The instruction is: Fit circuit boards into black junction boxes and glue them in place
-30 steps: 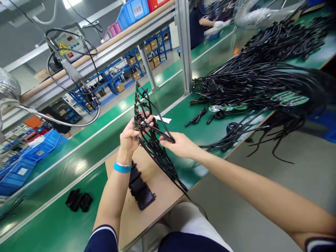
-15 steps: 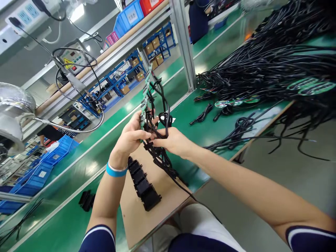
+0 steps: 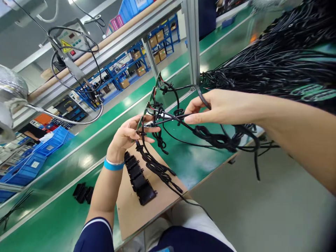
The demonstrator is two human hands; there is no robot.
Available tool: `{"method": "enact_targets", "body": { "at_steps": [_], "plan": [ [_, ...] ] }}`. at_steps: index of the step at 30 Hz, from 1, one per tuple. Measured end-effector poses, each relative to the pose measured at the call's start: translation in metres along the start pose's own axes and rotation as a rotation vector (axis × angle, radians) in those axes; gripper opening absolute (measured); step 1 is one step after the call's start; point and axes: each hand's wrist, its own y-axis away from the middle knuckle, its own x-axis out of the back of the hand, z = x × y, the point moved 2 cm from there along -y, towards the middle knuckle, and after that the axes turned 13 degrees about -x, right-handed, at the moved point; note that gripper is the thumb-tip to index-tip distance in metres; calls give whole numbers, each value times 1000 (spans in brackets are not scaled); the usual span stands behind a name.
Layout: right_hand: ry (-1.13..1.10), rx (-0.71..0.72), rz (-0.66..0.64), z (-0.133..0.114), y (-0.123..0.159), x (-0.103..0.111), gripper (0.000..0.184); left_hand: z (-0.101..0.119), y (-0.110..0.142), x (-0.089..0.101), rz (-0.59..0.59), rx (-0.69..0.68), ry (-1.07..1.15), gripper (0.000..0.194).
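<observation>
My left hand (image 3: 130,133) grips the lower part of a strip of green circuit boards (image 3: 149,101), held tilted above the table. Black cables with cable ties run from the boards. My right hand (image 3: 203,106) is closed around several of these black cables (image 3: 181,118), pulled out to the right of the boards. Bundled cable ends (image 3: 217,138) dangle below my right hand, and another looped bundle (image 3: 157,167) hangs under my left hand. Beneath, a row of black plastic housings (image 3: 139,180) lies on a brown board (image 3: 131,222).
A large heap of black cables (image 3: 262,66) covers the right of the green table. More black housings (image 3: 82,192) lie at left. A metal upright (image 3: 191,42) stands behind my hands. Blue bins (image 3: 42,161), a control box (image 3: 70,40) and a foil-wrapped duct (image 3: 13,84) are on the left.
My right hand has moved right and up from beside my left hand, drawing cables away from the boards. The board strip stays in my left hand. The view has shifted slightly.
</observation>
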Motion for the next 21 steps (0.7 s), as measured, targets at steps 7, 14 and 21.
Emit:
{"method": "enact_targets", "body": {
  "at_steps": [7,14,21],
  "plan": [
    [67,-21,-3,14,1,2,28,16,-3,-5,77,-59,-80,65],
    [-258,-113,-397,38,3,-30,46,23,8,4,67,-99,-149,63],
    [-571,6,16,15,-15,-48,47,25,9,-4,-35,-58,-145,62]
  ]
}}
